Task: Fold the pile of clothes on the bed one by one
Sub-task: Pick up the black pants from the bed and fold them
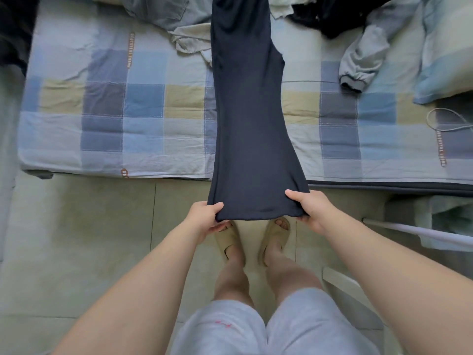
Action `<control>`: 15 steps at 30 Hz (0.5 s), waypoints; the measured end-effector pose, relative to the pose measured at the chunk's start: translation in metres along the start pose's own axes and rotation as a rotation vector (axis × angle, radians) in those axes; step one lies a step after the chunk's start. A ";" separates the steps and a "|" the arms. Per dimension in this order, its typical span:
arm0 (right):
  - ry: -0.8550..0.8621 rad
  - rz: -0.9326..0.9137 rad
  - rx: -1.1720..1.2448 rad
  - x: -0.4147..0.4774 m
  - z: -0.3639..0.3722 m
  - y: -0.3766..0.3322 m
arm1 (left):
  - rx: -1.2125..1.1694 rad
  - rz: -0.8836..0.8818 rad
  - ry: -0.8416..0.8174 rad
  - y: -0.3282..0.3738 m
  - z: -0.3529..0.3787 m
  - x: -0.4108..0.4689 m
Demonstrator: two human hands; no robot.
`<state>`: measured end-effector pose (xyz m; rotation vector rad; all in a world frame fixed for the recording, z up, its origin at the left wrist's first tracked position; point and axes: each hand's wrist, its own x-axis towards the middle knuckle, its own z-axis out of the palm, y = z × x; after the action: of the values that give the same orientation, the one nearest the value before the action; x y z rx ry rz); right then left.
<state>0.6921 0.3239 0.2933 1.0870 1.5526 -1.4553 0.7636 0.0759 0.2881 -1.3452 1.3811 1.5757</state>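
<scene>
left hand [204, 217] pinches near corner of dark garment [250, 124] | right hand [311, 210] pinches other corner | clothes pile [163, 11] lies on bed [102, 111]

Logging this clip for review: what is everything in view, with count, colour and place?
navy garment: one, dark navy, stretched from bed's far side past its near edge
bed sheet: one, blue, beige and grey checks, covering bed
loose clothes: several, grey, pale green, black, bed's far side
grey sleeve: one, dark cuff, bed's right part
cord: one, pale, far right
slippers: two, beige, on the feet
shorts: one, grey, bottom centre
left hand: one, grips garment's near left corner
right hand: one, grips garment's near right corner
</scene>
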 end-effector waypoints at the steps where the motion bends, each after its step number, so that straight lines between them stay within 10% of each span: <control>1: 0.005 -0.003 0.008 -0.020 -0.003 0.003 | -0.002 0.000 -0.005 -0.004 -0.005 -0.019; 15: -0.042 -0.009 0.068 -0.156 -0.068 0.099 | -0.143 -0.059 0.003 -0.117 -0.004 -0.160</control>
<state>0.8440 0.3766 0.4064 1.0838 1.4899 -1.5372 0.9156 0.1251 0.4048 -1.4585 1.2387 1.6596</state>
